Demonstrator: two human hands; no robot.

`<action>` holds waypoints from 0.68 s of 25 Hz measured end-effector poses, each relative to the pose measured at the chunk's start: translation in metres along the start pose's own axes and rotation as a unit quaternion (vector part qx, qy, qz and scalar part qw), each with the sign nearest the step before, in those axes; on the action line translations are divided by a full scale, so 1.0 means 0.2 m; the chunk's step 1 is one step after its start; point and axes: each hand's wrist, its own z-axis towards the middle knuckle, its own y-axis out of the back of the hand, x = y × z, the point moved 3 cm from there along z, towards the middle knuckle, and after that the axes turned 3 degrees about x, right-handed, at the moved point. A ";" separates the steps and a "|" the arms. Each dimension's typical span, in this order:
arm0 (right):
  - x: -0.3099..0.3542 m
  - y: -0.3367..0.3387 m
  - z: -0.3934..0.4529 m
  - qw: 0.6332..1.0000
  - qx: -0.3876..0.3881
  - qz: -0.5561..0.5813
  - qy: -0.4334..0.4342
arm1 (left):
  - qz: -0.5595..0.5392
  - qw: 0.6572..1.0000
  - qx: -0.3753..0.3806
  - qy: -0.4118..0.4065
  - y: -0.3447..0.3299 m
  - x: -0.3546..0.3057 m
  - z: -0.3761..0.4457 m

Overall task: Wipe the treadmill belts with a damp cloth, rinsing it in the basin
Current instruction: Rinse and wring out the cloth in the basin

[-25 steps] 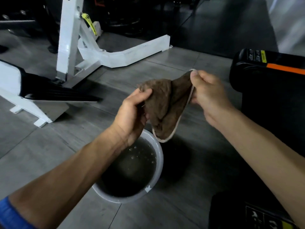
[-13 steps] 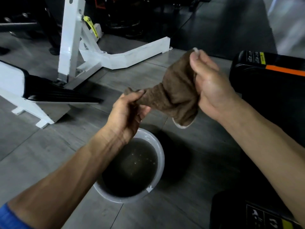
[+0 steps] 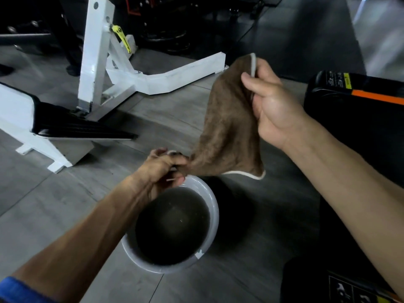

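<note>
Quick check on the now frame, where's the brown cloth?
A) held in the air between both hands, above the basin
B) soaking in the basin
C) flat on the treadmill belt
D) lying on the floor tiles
A: the right hand pinches the brown cloth at its upper edge and the left hand grips its lower corner, with the cloth hanging clear above the basin of murky water.

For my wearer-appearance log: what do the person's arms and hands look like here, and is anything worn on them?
Both hands are bare: no gloves, rings or watch show on the left hand or the right hand. Both forearms are bare too. A blue sleeve shows on the left arm at the frame's bottom-left corner; no sleeve shows on the right arm.
</note>
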 end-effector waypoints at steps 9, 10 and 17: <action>0.02 -0.02 -0.02 0.999 0.035 0.015 -0.002 | -0.026 0.971 0.238 0.011 -0.02 0.05 -0.05; 0.03 0.00 -0.01 0.999 0.026 0.018 -0.001 | -0.074 0.972 0.221 -0.017 -0.01 0.03 -0.05; 0.01 0.29 0.06 0.964 -0.139 -0.218 -0.055 | -0.098 0.965 0.004 -0.242 0.21 -0.16 -0.02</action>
